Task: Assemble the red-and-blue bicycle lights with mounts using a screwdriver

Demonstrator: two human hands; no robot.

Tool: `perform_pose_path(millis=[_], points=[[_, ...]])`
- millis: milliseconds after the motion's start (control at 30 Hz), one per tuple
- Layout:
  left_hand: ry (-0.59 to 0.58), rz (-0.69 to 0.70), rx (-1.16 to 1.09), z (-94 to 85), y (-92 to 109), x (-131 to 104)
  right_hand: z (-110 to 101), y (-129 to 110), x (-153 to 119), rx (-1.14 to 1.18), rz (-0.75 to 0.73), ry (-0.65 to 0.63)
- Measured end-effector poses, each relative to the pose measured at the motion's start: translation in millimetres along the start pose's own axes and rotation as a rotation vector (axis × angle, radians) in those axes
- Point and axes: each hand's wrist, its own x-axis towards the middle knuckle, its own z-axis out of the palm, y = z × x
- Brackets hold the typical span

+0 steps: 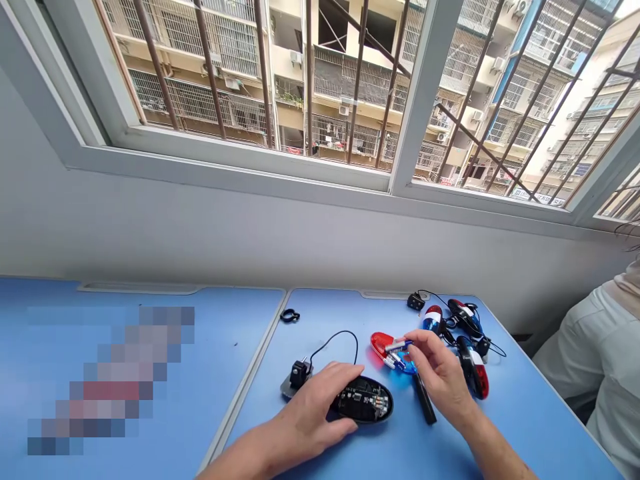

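The right hand pinches a battery between thumb and fingertips, just above the cover. Dark print shows on the battery's pale sleeve (too small to read). Its long axis runs almost level, roughly 9 to 3 o'clock, the blue end at 3 by the fingers. The cover lies with its red end toward 10 and its blue end toward 4, with more batteries in it.

The left hand is spread across the 9 o'clock end of the black shell, fingers along its upper edge, thumb near the lower; how firmly it grips, I cannot tell. The shell sits open side up on the tabletop, its long axis nearly 9 to 3, metal contacts at the 3 o'clock end.

A black rod beside the cover points 11 to 5. Outside the window, toward 2 o'clock, a white sign carries dark characters, too small to read.
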Motion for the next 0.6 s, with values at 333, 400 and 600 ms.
perform_pose_path(millis=[333, 400, 600], points=[[0.056, 0.069, -0.048, 12.7, -10.5, 0.4, 21.5, -14.6, -0.5, 0.133, 0.023, -0.049], [0.061, 0.076, -0.056, 12.7, -10.2, -0.3, 26.5, -20.6, 0.8, 0.023, -0.093, -0.081], [0.042, 0.046, -0.088, 7.7, -1.6, 0.1, 38.1, -23.8, 5.2, -0.232, -0.376, -0.153]])
